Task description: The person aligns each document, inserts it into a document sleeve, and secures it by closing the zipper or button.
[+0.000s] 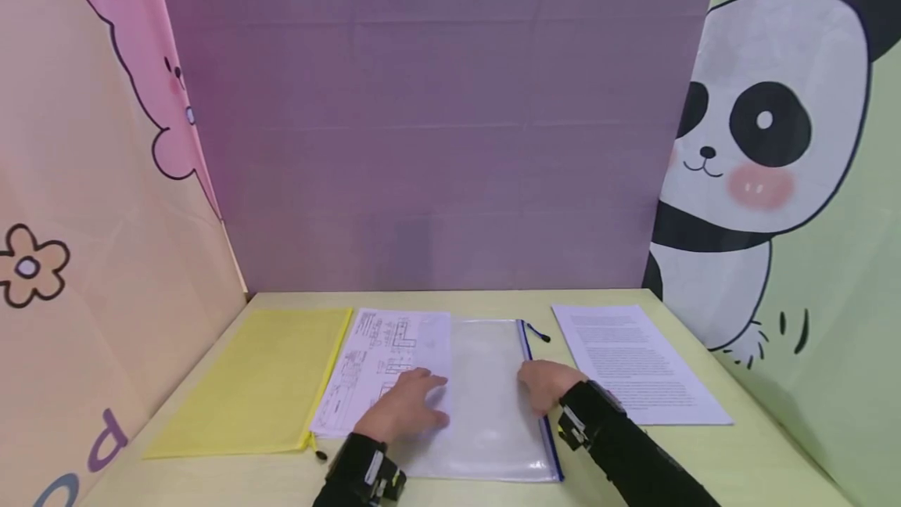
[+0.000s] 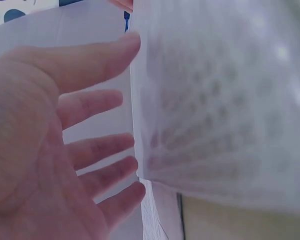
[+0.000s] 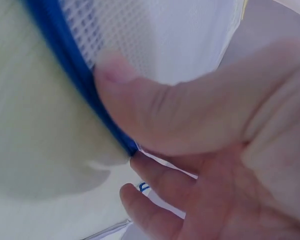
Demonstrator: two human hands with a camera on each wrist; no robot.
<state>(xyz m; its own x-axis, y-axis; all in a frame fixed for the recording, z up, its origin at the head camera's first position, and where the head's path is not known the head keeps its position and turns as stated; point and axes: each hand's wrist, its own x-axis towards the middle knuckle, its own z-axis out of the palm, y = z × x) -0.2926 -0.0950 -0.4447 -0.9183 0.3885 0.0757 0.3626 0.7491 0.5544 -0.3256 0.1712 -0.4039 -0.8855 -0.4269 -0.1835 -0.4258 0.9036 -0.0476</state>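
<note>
A clear zip document pouch (image 1: 486, 444) with a mesh texture lies in the middle of the table, its blue zip strip (image 3: 65, 55) along the right side. My right hand (image 1: 547, 386) pinches that blue edge, thumb on top and fingers behind it in the right wrist view. At the pouch's left side is my left hand (image 1: 404, 405), over the sheet with line drawings (image 1: 387, 335). In the left wrist view its fingers are extended and spread beside the pouch's edge (image 2: 140, 110); whether the fingertips touch it I cannot tell.
A yellow zip pouch (image 1: 260, 382) lies at the left, alongside the drawing sheet. To the right sits a sheet of printed text (image 1: 626, 366). A dark zip pull (image 1: 542, 337) sticks out at the clear pouch's far right corner. A purple backdrop (image 1: 436, 139) rises behind the table.
</note>
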